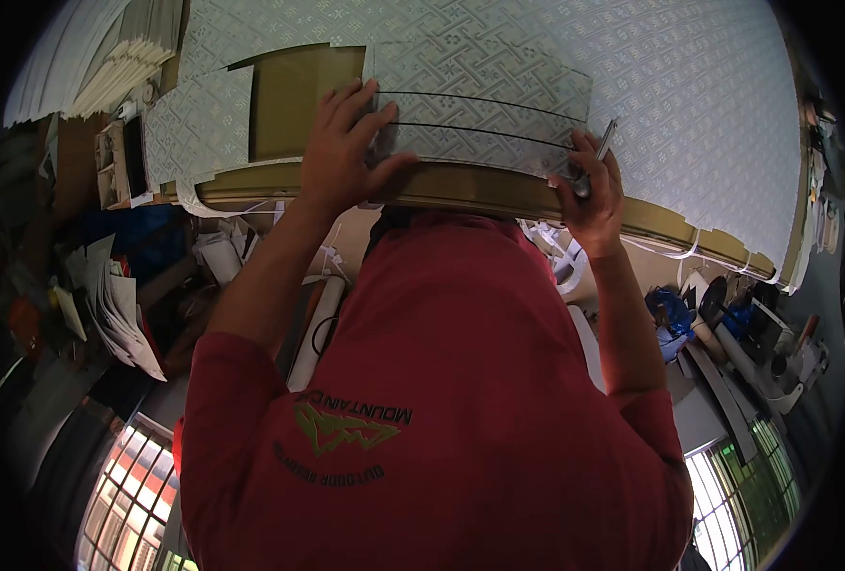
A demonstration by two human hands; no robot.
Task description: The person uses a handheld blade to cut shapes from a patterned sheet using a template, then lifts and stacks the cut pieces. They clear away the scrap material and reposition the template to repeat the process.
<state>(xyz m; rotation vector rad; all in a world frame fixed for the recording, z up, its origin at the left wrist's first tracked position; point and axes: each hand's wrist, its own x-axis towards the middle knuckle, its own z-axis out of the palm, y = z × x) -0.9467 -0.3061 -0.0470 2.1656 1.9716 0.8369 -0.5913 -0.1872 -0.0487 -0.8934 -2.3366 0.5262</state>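
My left hand (351, 143) lies with its fingers spread on the left end of a pale patterned sheet (480, 81). Two thin dark lines run across that sheet between my hands. At the sheet's right end, my right hand (596, 186) has its fingers curled round a slim silver tool (606, 140), its thin end pointing up and away from me. Whether it is a knife or a pen is hard to make out. Just left of my left hand, a bare olive-brown board (294, 103) shows through a gap in the patterned covering.
The patterned covering (698, 124) spreads over the table to the right. Its near edge (480, 186) runs close to my body. A stack of pale sheets (123, 62) stands at the far left. Papers (118, 309) hang lower left; rolls and bags (675, 319) crowd the right.
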